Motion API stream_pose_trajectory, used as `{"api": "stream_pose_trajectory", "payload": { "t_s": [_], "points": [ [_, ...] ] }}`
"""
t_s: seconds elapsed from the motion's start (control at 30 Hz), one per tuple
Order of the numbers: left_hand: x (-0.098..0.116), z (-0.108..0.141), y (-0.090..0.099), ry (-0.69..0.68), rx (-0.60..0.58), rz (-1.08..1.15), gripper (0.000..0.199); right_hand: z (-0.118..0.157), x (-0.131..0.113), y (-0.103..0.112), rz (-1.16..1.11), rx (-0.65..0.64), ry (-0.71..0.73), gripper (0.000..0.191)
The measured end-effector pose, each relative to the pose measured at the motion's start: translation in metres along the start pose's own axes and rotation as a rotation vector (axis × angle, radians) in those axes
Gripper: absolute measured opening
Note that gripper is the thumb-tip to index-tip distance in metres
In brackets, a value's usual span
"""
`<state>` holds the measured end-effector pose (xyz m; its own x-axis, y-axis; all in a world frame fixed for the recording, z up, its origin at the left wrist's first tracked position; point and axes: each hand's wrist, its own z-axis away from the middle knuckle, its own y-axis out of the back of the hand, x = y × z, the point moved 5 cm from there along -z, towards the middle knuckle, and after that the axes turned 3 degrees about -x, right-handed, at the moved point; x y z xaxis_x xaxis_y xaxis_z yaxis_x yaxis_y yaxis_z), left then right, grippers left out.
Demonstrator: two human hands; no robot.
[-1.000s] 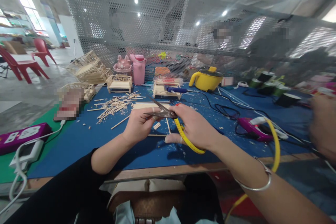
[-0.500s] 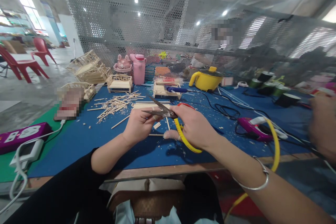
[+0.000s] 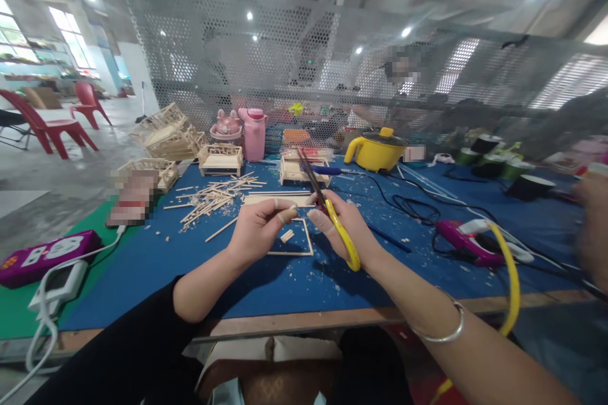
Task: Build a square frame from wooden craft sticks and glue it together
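Note:
My right hand [image 3: 349, 231] is closed around the yellow-handled scissors [image 3: 342, 234], whose dark blades point up and away from me. Pale coverings show on some fingertips of both hands. Thumb and fingers of my left hand [image 3: 259, 228] pinch together; whatever sits between them is too small to make out. Beneath and between the hands, a thin rectangular frame of wooden sticks [image 3: 310, 239] lies flat on the blue mat, a few short stick pieces [image 3: 287, 235] inside it. Behind my left hand is a heap of loose wooden sticks [image 3: 213, 199].
Small wooden bed-like models [image 3: 221, 159] stand at the back and left. A blue-handled tool [image 3: 325, 170] rests on one, its cord running right. Also around are a yellow pot [image 3: 379, 153], a pink bottle [image 3: 254, 136], purple power strips [image 3: 52, 257] and another person's blurred hand [image 3: 591, 215].
The scissors have swung from pointing left across my left fingers to pointing upward. My hands have moved apart, uncovering more of the stick frame.

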<state>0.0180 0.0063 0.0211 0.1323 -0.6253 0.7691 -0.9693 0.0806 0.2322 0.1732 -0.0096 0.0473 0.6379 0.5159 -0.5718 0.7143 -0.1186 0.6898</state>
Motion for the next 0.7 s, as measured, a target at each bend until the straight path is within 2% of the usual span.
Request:
{"api": "stream_pose_trajectory", "payload": {
  "t_s": [0.1,0.23,0.33,0.43,0.6,0.7],
  "points": [
    [-0.005,-0.001,0.002,0.025,0.031,-0.017,0.017,-0.016,0.0,-0.001,-0.21,0.065,-0.008,0.029],
    [-0.009,-0.002,0.003,-0.007,0.029,-0.123,0.016,-0.03,-0.001,-0.012,-0.451,-0.033,0.048,0.033],
    [-0.014,-0.002,0.002,0.002,0.015,-0.164,0.02,-0.029,0.004,-0.022,-0.512,-0.115,0.051,0.029],
    [-0.018,0.002,-0.001,0.019,-0.001,-0.205,0.024,-0.025,0.011,-0.026,-0.535,-0.131,0.042,0.024],
    [-0.012,0.0,-0.015,-0.047,-0.066,-0.261,0.028,-0.024,0.021,-0.024,-0.607,-0.099,0.042,0.023],
    [-0.003,-0.014,-0.025,-0.093,-0.184,-0.32,0.035,-0.027,0.029,-0.018,-0.65,-0.007,0.028,0.023]
  ]
}}
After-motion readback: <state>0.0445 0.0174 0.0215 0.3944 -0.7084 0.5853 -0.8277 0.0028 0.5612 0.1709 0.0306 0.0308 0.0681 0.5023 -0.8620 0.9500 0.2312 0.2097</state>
